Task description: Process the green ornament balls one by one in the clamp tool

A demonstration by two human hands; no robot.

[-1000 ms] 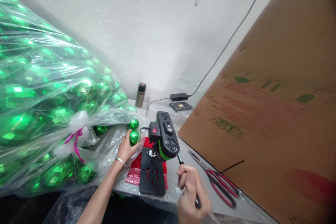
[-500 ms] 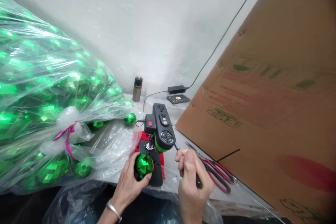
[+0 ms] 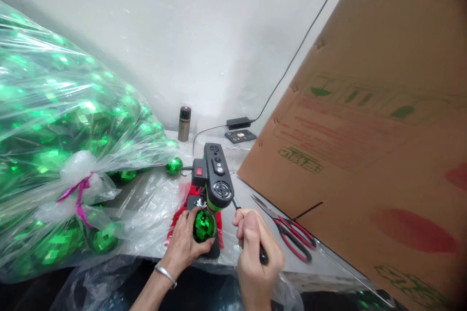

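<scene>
A: Where does the left hand [image 3: 184,245] sit?

B: At six o'clock of the small black-and-green bench press machine [image 3: 213,180], fingers curled around a faceted shiny green plastic ball [image 3: 204,225]. The grip is closed on the ball, thumb on its lower right side, and the ball rests on the machine's flat black slotted base plate [image 3: 215,251], directly under the machine head. A silver bangle [image 3: 165,273] circles the wrist.

A: And the right hand [image 3: 255,252]?

B: It is fisted tight around the thin black lever handle [image 3: 262,255] that runs out from the machine's head toward five o'clock (only the rod's top and its dark tip show past the knuckles).

A: What lies around them?

B: At three o'clock of the right hand, a pair of red-and-black-handled scissors [image 3: 292,228] lies flat on the plastic-covered white tabletop [image 3: 244,189], blades pointing to ten o'clock. Beyond it a large brown printed cardboard sheet [image 3: 365,131] leans over the table. At nine o'clock, a huge clear plastic bag of green balls [image 3: 54,146] is tied with a purple ribbon [image 3: 78,194]. One loose green ball [image 3: 174,165] sits at eleven o'clock of the machine. Toward twelve o'clock stand a small brown canister with a dark cap [image 3: 184,123], a black power adapter [image 3: 239,122] and a flat dark rectangular device [image 3: 240,136], which I cannot identify. A red sheet [image 3: 182,211] shows under the base plate.
</scene>
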